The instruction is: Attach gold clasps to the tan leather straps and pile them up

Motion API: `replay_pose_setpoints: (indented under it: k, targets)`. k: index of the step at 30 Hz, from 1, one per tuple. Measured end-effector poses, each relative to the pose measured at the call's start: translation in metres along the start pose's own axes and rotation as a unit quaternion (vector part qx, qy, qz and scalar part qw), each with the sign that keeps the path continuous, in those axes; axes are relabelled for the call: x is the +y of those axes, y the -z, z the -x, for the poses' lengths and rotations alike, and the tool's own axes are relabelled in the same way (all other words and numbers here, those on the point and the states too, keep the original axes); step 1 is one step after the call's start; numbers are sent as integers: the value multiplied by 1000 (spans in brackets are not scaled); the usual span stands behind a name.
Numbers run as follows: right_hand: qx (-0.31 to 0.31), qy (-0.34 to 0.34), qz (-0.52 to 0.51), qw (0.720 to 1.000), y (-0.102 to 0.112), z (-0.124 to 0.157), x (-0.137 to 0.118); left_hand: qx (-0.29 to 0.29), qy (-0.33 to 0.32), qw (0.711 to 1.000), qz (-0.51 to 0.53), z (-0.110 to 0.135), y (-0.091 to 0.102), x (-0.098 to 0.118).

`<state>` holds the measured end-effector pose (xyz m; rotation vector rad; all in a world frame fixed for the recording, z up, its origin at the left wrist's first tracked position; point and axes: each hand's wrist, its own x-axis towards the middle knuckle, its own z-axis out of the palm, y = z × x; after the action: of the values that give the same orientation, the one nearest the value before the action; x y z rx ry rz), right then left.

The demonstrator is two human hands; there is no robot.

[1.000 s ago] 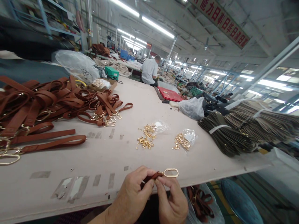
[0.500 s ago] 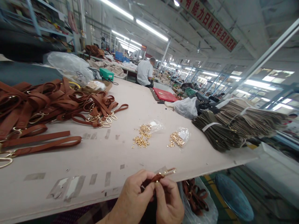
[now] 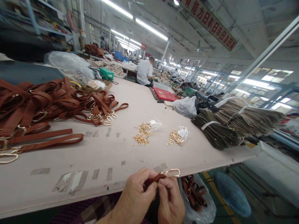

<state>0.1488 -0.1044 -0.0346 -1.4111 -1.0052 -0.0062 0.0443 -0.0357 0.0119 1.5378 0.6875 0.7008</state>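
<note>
At the near table edge my left hand [image 3: 135,196] and my right hand [image 3: 171,200] pinch the end of a brown leather strap [image 3: 154,179]. A gold oval clasp [image 3: 173,172] sticks out from that strap end, just above my right fingers. Both hands are closed on the strap; its remaining length is hidden below them. Two small piles of gold fittings [image 3: 141,134] [image 3: 175,137] lie on the table beyond, spilling from clear bags.
A heap of brown straps with gold clasps [image 3: 46,105] covers the table's left. Bundled khaki pieces [image 3: 233,124] lie at the right edge. A plastic bag of straps [image 3: 196,199] hangs below the table by a blue stool [image 3: 231,194]. A seated person [image 3: 144,71] works far off.
The view has shifted slightly. The clasp has turned back to show its oval face, and my hands sit a little lower against the table edge.
</note>
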Motion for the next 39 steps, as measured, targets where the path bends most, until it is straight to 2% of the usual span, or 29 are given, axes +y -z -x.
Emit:
replay_pose_setpoints:
  k: [5,9,12,17,23,29,32,36,39]
  targets:
    - [30,-26,-24,999,-4,3,-2,7,-29,999,-44,3,3,1]
    - [75,-137,-124,980,-10,8,-1,6,-88,993,-76,4,7,2]
    - [62,-186,-145,970,-9,11,-2,-26,-115,990,-77,4,10,2]
    - [13,-158,-108,982,-2,14,-9,-53,-106,990,-69,3,6,-6]
    - [48,-174,-103,978,9,21,1,-67,-77,993,-64,1,-8,-10]
    - [109,-193,-53,974,21,31,19,-71,-94,988,-99,3,-15,-7]
    - [113,-168,-27,979,23,31,15,-68,-111,984,-118,4,-13,-7]
    - [105,-139,13,985,22,29,6,-67,-174,973,-138,6,-10,-6]
    - [104,-130,34,985,19,27,2,-61,-152,981,-105,7,-10,-5]
